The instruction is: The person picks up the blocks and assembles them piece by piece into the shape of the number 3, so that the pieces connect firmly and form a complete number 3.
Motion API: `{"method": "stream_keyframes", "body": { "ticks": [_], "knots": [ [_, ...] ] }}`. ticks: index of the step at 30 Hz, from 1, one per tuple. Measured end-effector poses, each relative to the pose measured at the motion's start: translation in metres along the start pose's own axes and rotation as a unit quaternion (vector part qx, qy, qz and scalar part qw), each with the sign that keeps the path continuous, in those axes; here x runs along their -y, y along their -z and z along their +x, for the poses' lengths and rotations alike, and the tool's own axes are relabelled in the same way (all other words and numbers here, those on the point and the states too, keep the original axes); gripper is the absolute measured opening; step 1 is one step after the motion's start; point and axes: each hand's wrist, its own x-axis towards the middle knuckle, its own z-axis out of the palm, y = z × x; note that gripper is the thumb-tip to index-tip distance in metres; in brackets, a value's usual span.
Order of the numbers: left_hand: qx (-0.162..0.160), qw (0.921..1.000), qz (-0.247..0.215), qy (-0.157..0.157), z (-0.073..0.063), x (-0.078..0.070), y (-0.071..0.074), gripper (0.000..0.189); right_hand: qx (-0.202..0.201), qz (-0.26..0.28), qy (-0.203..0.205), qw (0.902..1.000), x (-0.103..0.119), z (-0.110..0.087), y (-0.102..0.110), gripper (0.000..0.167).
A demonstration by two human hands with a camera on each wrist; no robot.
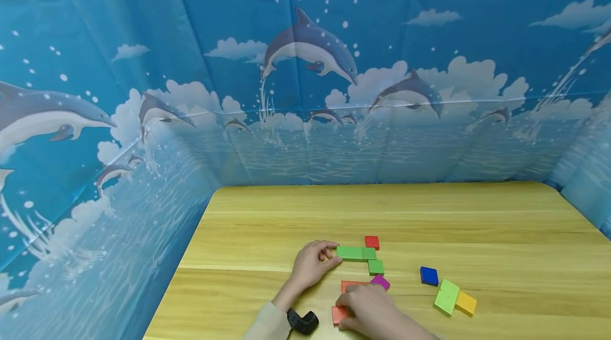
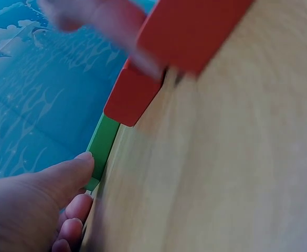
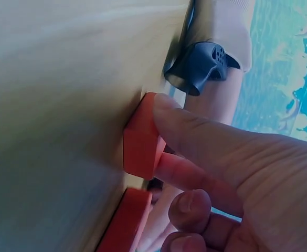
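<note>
My left hand [image 1: 310, 263] pinches the left end of a long green block [image 1: 349, 253] between thumb and index finger. A green square block [image 1: 369, 253] adjoins its right end, another green block [image 1: 375, 267] lies just below, and a red square [image 1: 372, 242] lies above. My right hand [image 1: 369, 308] grips a coral-red block [image 1: 338, 314] by thumb and fingers; the right wrist view shows the thumb on that block [image 3: 143, 142]. Just beyond this hand lies a red block [image 1: 353, 285], partly hidden by it, with a tilted magenta block [image 1: 380, 281] at its right end.
Right of the hands on the wooden table [image 1: 267, 212] lie a blue block [image 1: 429, 276], a lime-green block [image 1: 446, 297] and an orange block [image 1: 465, 303] against it. A black wrist camera [image 1: 303, 322] sits on my left wrist. A dolphin-print curtain [image 1: 305, 144] hangs behind the table.
</note>
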Motion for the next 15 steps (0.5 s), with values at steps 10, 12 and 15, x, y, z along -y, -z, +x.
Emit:
{"method": "stream_keyframes", "body": {
  "ticks": [10,12,15],
  "knots": [
    [0.003,1.0000,0.002,0.005,0.001,0.002,0.000,0.034,-0.058,-0.027,0.009,0.9979,0.002,0.022,-0.009,0.029],
    [0.002,1.0000,0.004,0.001,0.002,0.002,0.000,0.034,-0.070,-0.026,0.006,0.9972,0.000,0.022,-0.010,0.031],
    [-0.003,0.9999,0.006,-0.008,0.002,0.003,0.000,0.033,-0.077,-0.021,0.001,0.9968,-0.004,0.022,-0.008,0.032]
  ]
}}
